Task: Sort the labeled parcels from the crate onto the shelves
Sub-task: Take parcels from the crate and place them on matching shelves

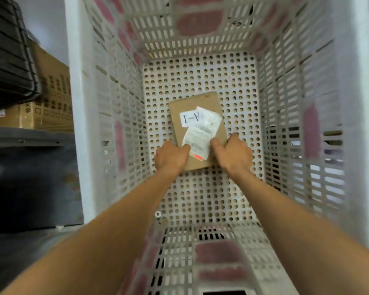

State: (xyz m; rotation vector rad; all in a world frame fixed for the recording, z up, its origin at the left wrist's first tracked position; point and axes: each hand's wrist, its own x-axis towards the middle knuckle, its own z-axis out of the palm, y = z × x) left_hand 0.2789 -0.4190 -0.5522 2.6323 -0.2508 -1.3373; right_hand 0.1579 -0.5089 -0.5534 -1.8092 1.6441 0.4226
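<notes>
As both arms reach deep into the white crate (107,107), the hands meet on the only parcel (193,103) I can see down there. It's a flat brown cardboard packet lying a little askew near the middle of the perforated floor.

The left hand (172,156) has the near left corner, thumb pressed on top and fingers tucked at the edge. The right hand (232,153) mirrors it at the near right corner, thumb over the face and fingers curled round the side. So both hands are grasping the parcel, one on each side. That's sensible, I'd say: a thin packet lying flat offers little but its edges, and the tall walls allow only a reach from above. Whether it's off the floor yet, I can't tell.

The thumbs sit either side of the crumpled shipping label (200,135), which leaves the white slip (190,118) with its bold characters uncovered. That's handy, since I'd guess that mark decides the shelf.

Off to the left there's a grey shelf (19,135) carrying a printed cardboard box (51,92) and a black case (6,50).

The lift, I reckon, wants to go straight up and level, clear of the walls. That loose label could catch.
</notes>
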